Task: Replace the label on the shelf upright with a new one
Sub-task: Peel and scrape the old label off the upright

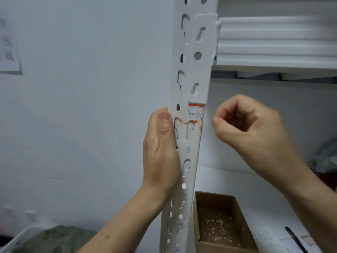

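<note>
A white perforated shelf upright (pixel 189 157) runs top to bottom through the middle of the view. On its face sits a partly torn old label (pixel 195 114), white with red stripes and blue handwriting, with pinkish residue below it. My left hand (pixel 160 152) grips the upright's left edge, thumb pointing up beside the label. My right hand (pixel 246 126) hovers just right of the label with its fingers curled in; its thumb and forefinger meet, and whether a scrap lies between them cannot be seen.
A white shelf beam (pixel 273 42) joins the upright at the upper right. Below, an open cardboard box (pixel 218 225) holds several small paper scraps. A dark pen (pixel 295 238) lies on papers at the lower right. A white bin (pixel 23 238) stands lower left.
</note>
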